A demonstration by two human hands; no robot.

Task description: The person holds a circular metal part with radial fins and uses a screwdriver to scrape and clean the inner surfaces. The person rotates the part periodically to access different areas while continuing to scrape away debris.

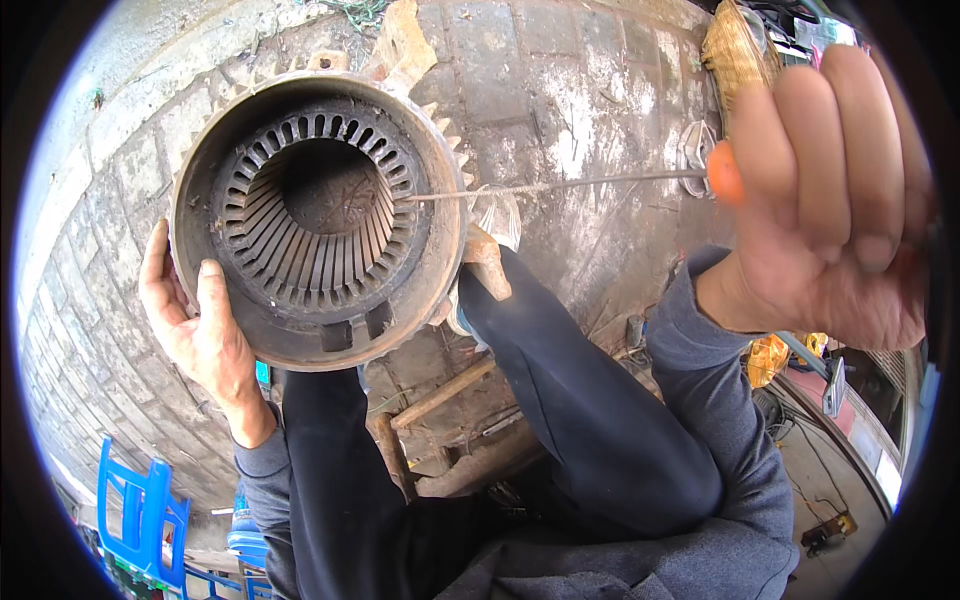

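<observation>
An electric motor's stator housing [442, 262], of cast metal with empty slots round its bore, stands in front of my knees, its open end facing up. My left hand [202, 322] grips its left rim, the thumb on the inner side and the fingers outside. My right hand [825, 172], raised at the right and slightly blurred, is closed round an orange handle [724, 174]. From the handle a long thin metal rod [585, 181], rough towards its far part, runs left over the housing's rim. Its tip is at the slots on the right side of the bore.
Under the housing lies a paved brick floor [480, 45]. A wooden frame [442, 394] is between my legs. A blue plastic stool [142, 517] stands at the lower left. A woven straw item [739, 56] lies at the upper right, and wires with a small block [829, 532] at the lower right.
</observation>
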